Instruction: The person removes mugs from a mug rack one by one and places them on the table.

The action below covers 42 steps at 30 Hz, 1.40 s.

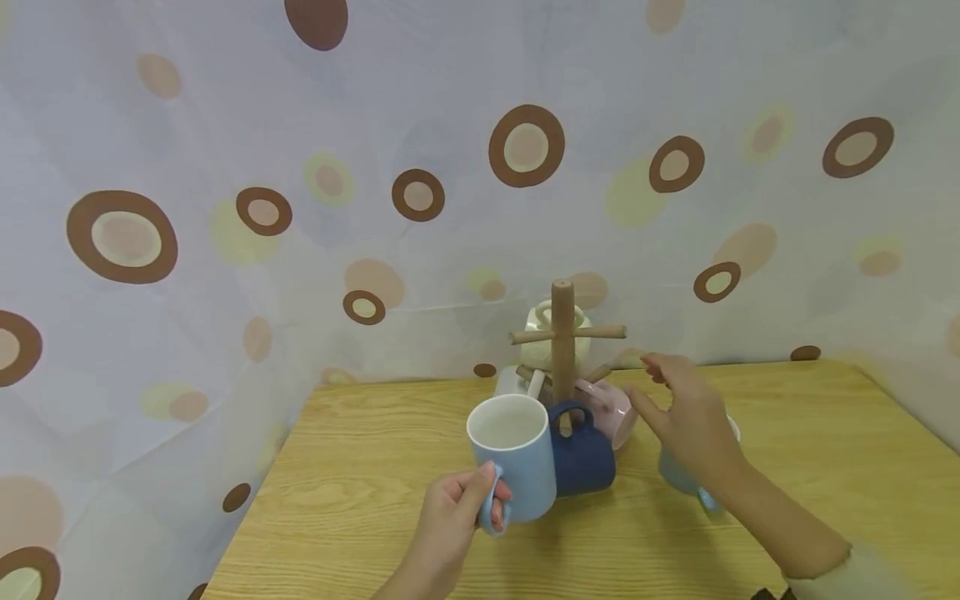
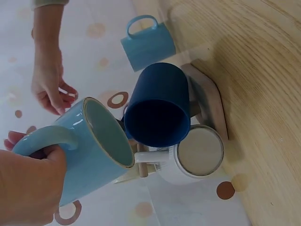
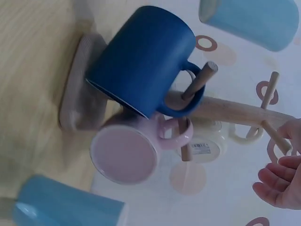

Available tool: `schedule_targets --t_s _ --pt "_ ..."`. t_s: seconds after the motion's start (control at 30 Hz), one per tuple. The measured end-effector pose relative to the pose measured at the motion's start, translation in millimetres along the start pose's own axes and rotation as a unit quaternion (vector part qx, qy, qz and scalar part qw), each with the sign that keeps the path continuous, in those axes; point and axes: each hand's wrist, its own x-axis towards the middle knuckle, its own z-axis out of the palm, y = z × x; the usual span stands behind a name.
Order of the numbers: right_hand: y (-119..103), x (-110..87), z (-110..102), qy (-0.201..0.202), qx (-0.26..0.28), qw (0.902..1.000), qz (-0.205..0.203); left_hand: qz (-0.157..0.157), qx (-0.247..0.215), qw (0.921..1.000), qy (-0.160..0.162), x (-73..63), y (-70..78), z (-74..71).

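The left hand (image 1: 453, 508) has its fingers curled through the handle of a light blue mug (image 1: 528, 479), with the thumb laid on top, a closed and firm-looking hold. This mug is raised above the wooden table (image 1: 337, 500), mouth up with a pale inside, just left of a dark blue mug (image 1: 585, 462) in the head view. The right hand (image 1: 693, 421) has hold of nothing; its fingers are loosely bent and parted from the thumb, near the right side of the rack (image 1: 562, 333). Partly behind that hand, a 2nd light blue mug (image 1: 677, 473) stands upright on the table, handle toward the person.

The dark blue mug hangs by its handle from a lower peg at the front of the rack. Beyond it, a pink mug (image 1: 618, 412) hangs on the right, tilted, and a white mug (image 1: 508, 382) is on the left. Farther back, a cream mug (image 1: 536, 357) is up at the crossed top pegs. Behind everything hangs a pale cloth (image 1: 450, 275) with brown rings and spots.
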Motion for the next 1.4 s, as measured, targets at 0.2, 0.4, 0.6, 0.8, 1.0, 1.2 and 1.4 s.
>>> schedule_targets --t_s 0.2,0.4,0.6,0.8,1.0,1.2,1.4 --pt "6 21.3 0 -0.014 -0.045 0.997 -0.061 0.014 0.009 0.9994 0.031 -1.7 -6.9 -6.5" --pt "14 43.6 2 -0.02 -0.101 0.9842 -0.144 0.028 0.032 0.998 0.047 -0.2 -11.8 -16.4" --pt "14 57.9 7 -0.029 -0.145 0.9701 -0.192 0.04 0.05 0.9948 0.079 2.1 -19.5 -31.6" --pt "12 59.9 9 -0.032 -0.154 0.9682 -0.194 0.028 0.064 0.9916 0.109 11.6 -30.2 -49.6" --pt "12 60.1 11 -0.017 -0.161 0.9644 -0.209 -0.004 0.073 0.9872 0.142 23.5 -38.8 -64.3" --pt "14 59.6 12 -0.006 -0.155 0.9635 -0.218 -0.006 0.084 0.9832 0.162 31.7 -48.2 -74.0" --pt "15 61.0 11 0.007 -0.162 0.9598 -0.229 -0.005 0.094 0.981 0.17 37.1 -58.5 -82.9"
